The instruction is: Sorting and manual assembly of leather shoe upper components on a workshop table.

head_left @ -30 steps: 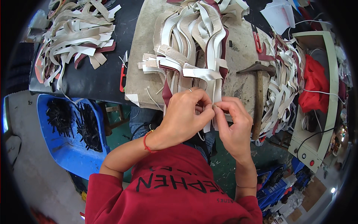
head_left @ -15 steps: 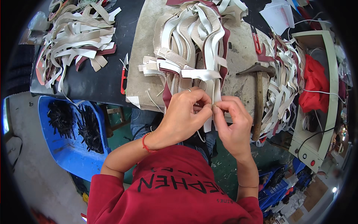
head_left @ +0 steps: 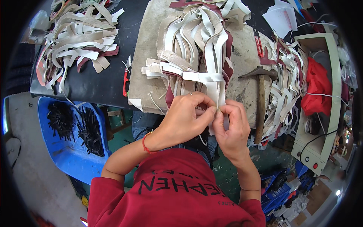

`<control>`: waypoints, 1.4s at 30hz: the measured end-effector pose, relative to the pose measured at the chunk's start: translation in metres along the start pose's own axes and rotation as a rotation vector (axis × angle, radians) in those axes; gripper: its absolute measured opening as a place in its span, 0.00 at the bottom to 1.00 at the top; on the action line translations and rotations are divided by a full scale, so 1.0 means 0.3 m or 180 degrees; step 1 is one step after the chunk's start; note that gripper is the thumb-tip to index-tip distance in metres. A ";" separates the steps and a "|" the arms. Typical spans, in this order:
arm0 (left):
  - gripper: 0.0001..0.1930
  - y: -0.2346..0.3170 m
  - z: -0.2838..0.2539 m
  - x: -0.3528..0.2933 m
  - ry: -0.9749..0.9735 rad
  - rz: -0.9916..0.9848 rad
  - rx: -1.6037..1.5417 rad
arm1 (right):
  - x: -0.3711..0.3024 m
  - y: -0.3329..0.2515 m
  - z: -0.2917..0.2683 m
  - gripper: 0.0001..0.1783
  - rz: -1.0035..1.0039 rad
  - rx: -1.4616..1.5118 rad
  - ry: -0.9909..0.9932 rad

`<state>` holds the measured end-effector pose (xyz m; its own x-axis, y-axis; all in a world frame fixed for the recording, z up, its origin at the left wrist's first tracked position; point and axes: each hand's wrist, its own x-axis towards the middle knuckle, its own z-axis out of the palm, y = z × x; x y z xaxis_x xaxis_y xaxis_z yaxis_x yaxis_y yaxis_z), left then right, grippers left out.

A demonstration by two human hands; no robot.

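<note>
blue bin (head_left: 64,151) of black strips (head_left: 89,130), hands pinching white strap (head_left: 216,89)

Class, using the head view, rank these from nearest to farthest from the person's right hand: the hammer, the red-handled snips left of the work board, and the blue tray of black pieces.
Measured from the right hand:
1. Hammer, just to its right, handle running down beside it.
2. Red-handled snips, left of the board, on the black tabletop.
3. Blue tray, far left, below the table edge.
</note>
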<state>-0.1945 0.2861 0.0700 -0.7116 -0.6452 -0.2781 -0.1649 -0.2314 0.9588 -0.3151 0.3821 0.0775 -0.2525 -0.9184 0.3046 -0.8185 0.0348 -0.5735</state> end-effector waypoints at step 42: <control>0.09 0.010 -0.009 0.028 0.0067 0.0134 -0.0510 | 0.079 -0.012 -0.063 0.07 0.0358 0.0111 -0.0089</control>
<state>-0.1993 0.2780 0.0702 -0.7008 -0.6716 -0.2406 -0.0229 -0.3159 0.9485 -0.3279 0.3678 0.1011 -0.3269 -0.9202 0.2156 -0.7673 0.1252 -0.6290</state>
